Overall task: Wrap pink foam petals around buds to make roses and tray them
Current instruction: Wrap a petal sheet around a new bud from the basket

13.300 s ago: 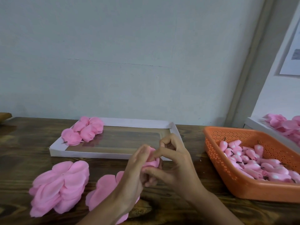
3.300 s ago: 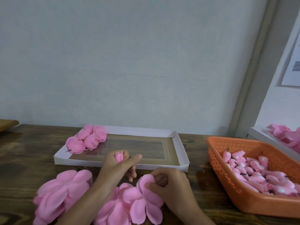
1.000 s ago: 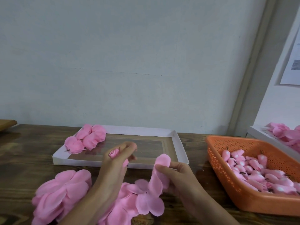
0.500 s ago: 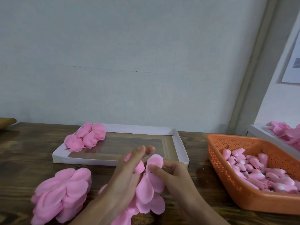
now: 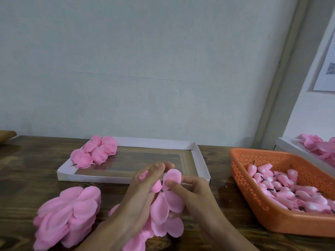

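Holding a bud [image 5: 143,177] in the curled left hand [image 5: 143,194], just in front of the tray [image 5: 108,177]. Pinching a petal sheet [image 5: 167,203] at its middle with the right hand [image 5: 192,192], close against the left. Finished roses [image 5: 96,153] piled in the tray's far left corner. Right of the tray, a basket [image 5: 253,196] of spare buds [image 5: 290,191]; front-left of it, a petal stack [image 5: 68,214] on the tabletop [image 5: 27,169].

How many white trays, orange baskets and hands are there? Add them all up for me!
White trays: 2
Orange basket: 1
Hands: 2, the left hand holding a bud and the right hand pinching a petal piece
Total: 5
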The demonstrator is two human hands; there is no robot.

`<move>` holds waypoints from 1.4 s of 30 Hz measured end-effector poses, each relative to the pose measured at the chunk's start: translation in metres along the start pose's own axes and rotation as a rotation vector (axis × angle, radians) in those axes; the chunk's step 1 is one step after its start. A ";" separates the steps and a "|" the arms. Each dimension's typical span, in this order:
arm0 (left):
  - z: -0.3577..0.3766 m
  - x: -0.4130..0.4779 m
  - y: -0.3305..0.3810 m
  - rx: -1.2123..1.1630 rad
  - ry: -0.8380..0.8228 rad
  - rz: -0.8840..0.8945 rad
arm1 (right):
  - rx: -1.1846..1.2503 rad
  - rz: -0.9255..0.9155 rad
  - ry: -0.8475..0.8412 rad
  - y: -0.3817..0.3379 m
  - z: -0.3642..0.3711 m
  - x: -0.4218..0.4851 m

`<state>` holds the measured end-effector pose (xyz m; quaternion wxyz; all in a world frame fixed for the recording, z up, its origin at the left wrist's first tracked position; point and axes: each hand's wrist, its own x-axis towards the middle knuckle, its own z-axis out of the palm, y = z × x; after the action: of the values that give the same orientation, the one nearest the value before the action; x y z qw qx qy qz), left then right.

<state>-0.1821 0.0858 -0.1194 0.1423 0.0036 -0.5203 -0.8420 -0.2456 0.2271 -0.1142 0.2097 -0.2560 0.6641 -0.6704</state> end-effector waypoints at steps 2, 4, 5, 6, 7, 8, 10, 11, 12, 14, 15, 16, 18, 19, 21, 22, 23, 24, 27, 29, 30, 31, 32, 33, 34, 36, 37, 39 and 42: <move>0.000 0.000 0.000 0.005 -0.003 0.005 | -0.004 -0.010 0.000 0.000 -0.001 0.000; 0.000 0.000 0.001 0.008 -0.023 0.011 | -0.003 -0.011 0.000 0.002 -0.003 0.001; 0.000 0.000 0.000 0.015 -0.028 0.016 | -0.005 -0.013 -0.001 0.003 -0.003 0.002; 0.000 0.000 0.001 0.022 -0.028 0.022 | -0.006 -0.018 -0.006 0.004 -0.004 0.002; 0.001 0.000 0.000 0.023 -0.030 0.028 | -0.006 -0.028 -0.014 0.004 -0.004 0.002; 0.001 0.000 0.000 0.021 -0.038 0.035 | -0.010 -0.044 -0.025 0.004 -0.004 0.002; 0.002 -0.001 0.000 0.030 -0.056 0.056 | -0.035 -0.088 -0.038 0.004 -0.003 0.002; 0.002 -0.001 0.000 0.050 -0.053 0.068 | -0.054 -0.114 -0.036 0.005 -0.003 0.003; 0.002 -0.001 -0.001 0.079 -0.047 0.082 | -0.076 -0.141 -0.030 0.006 -0.003 0.003; 0.001 0.000 -0.003 0.155 -0.041 0.124 | -0.098 -0.198 -0.018 0.008 -0.002 0.003; 0.003 0.000 -0.005 0.195 -0.042 0.159 | -0.091 -0.223 -0.014 0.009 -0.002 0.003; 0.004 0.000 -0.006 0.235 -0.041 0.195 | -0.085 -0.243 -0.011 0.010 -0.001 0.003; 0.006 -0.001 -0.010 0.285 -0.035 0.254 | -0.096 -0.285 -0.006 0.010 0.000 0.003; 0.006 -0.001 -0.012 0.284 -0.028 0.274 | -0.105 -0.311 -0.004 0.010 0.000 0.003; 0.007 -0.001 -0.013 0.266 -0.013 0.302 | -0.118 -0.363 0.011 0.009 0.001 0.003; 0.006 -0.001 -0.013 0.260 -0.002 0.315 | -0.130 -0.382 0.021 0.009 0.002 0.002; 0.006 -0.001 -0.014 0.254 0.006 0.326 | -0.152 -0.397 0.030 0.008 0.003 0.001; 0.005 0.000 -0.014 0.252 0.019 0.329 | -0.183 -0.410 0.037 0.007 0.004 0.000; 0.002 0.001 -0.014 0.214 0.015 0.282 | -0.227 -0.429 0.038 0.008 0.007 -0.002; 0.001 0.002 -0.013 0.143 -0.032 0.276 | -0.227 -0.436 0.044 0.009 0.008 -0.003; 0.001 0.002 -0.013 0.131 -0.035 0.294 | -0.235 -0.444 0.050 0.010 0.008 -0.003; 0.000 0.003 -0.014 0.127 -0.035 0.316 | -0.249 -0.454 0.053 0.010 0.008 -0.003; 0.000 0.004 -0.015 0.133 -0.038 0.335 | -0.268 -0.465 0.054 0.010 0.009 -0.004; -0.001 0.005 -0.017 0.148 -0.044 0.345 | -0.290 -0.476 0.055 0.010 0.011 -0.004; -0.002 0.005 -0.019 0.165 -0.051 0.347 | -0.313 -0.489 0.061 0.010 0.012 -0.005; -0.003 0.004 -0.021 0.197 -0.049 0.351 | -0.351 -0.515 0.074 0.010 0.013 -0.006; -0.003 0.004 -0.021 0.216 -0.037 0.363 | -0.367 -0.530 0.070 0.009 0.014 -0.006; -0.002 0.002 -0.018 0.244 -0.003 0.383 | -0.405 -0.561 0.035 0.008 0.017 -0.007; -0.003 0.002 -0.017 0.221 0.022 0.381 | -0.466 -0.591 0.016 0.004 0.019 -0.010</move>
<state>-0.1870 0.0894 -0.1354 0.3033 -0.0698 -0.5993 -0.7376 -0.2267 0.2182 -0.1193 -0.0620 -0.4722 0.6980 -0.5348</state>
